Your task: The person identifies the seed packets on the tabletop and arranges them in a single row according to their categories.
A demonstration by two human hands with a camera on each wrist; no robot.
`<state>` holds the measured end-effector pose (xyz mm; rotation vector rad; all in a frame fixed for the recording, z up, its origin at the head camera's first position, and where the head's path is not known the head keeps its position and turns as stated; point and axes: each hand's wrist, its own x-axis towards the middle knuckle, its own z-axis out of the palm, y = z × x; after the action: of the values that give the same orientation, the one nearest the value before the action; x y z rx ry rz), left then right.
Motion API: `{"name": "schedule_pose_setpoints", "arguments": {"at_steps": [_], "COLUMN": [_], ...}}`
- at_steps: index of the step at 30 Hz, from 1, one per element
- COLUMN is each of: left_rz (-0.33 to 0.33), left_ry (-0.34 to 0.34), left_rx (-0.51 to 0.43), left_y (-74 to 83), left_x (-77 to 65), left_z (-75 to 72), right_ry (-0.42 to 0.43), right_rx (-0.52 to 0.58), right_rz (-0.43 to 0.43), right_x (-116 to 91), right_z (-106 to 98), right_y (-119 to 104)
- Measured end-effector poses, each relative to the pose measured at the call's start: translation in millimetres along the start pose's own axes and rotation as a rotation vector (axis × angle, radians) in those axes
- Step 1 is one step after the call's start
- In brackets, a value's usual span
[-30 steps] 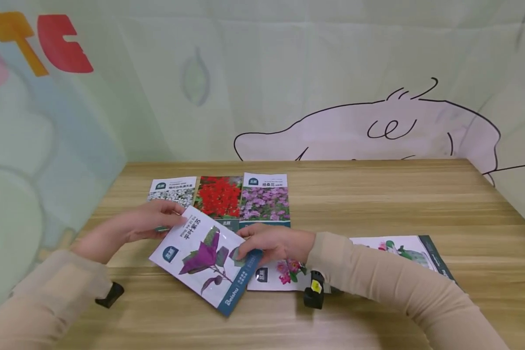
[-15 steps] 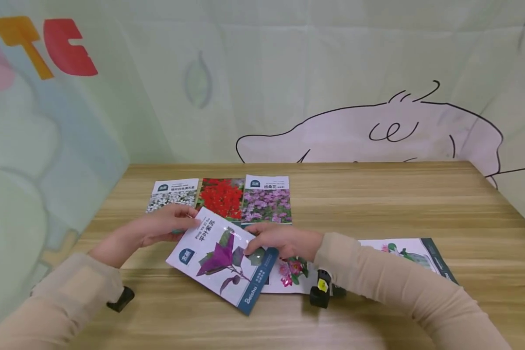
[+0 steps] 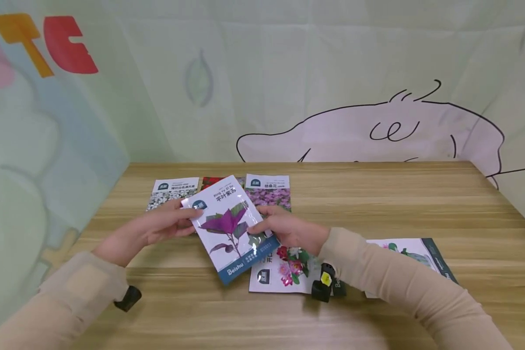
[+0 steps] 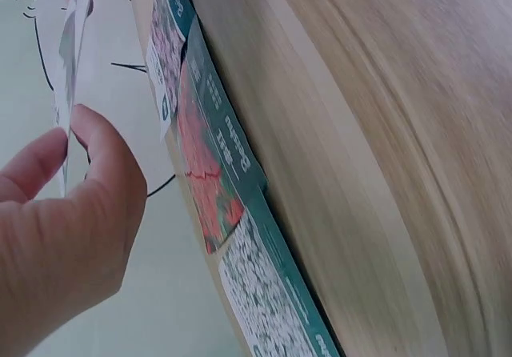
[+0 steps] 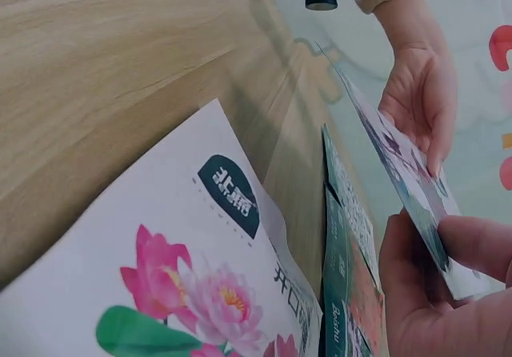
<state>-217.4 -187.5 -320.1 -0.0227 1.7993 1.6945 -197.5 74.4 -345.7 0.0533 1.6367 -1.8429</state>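
A white seed packet [image 3: 220,248] with a purple-leaved plant and a blue bottom band is held tilted above the table. My left hand [image 3: 164,224] pinches its upper left edge, thumb on the front. On the packet's lower right side, my right hand [image 3: 290,227] grips it, thumb across the front. Edge-on, the packet [image 4: 70,61] shows thin between thumb and finger in the left wrist view. Beneath my right hand lies a lotus seed packet [image 3: 267,279], partly covered by the held one. In the right wrist view its pink flowers [image 5: 216,293] are close.
Along the back left stand out three flat packets in a row: white flowers [image 3: 170,195], red flowers [image 3: 211,182] mostly hidden, and purple flowers [image 3: 273,195]. Another packet [image 3: 409,249] lies right, partly under my right sleeve. The wooden table [image 3: 376,199] meets a printed backdrop [image 3: 157,97].
The held packet has risen away from me and turned more upright, now overlapping the red-flower packet. Both hands keep hold of it; more of the lotus packet shows.
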Motion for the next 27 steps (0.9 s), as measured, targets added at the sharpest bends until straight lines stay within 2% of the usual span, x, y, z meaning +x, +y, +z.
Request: {"name": "schedule_pose_setpoints", "arguments": {"at_steps": [3, 8, 12, 15, 20, 27], "left_rz": [-0.001, -0.015, -0.019, -0.022, -0.005, 0.013], "left_ry": [0.005, 0.012, 0.025, 0.034, 0.036, 0.100], "left_rx": [-0.030, 0.026, 0.054, 0.057, 0.058, 0.058], "left_y": [0.9, -3.9, -7.2, -8.2, -4.7, 1.7], "left_x": [5.0, 15.5, 20.7, 23.7, 30.7, 44.5], "left_z": [6.6, 19.1, 24.1, 26.2, 31.8, 47.5], "right_ry": [0.033, 0.063, 0.045, 0.017, -0.013, -0.009], "right_rx": [0.050, 0.100, 0.119, 0.089, -0.015, -0.106], "right_rz": [-0.015, -0.040, -0.022, 0.003, 0.029, 0.001], "right_x": [0.0, -0.7, -1.0, 0.5, 3.1, 2.5], "right_z": [0.9, 0.4, -3.2, -10.5, -35.4, -61.7], "right_y": [-2.0, -5.4, -5.0, -5.2, -10.2, -18.5]}}
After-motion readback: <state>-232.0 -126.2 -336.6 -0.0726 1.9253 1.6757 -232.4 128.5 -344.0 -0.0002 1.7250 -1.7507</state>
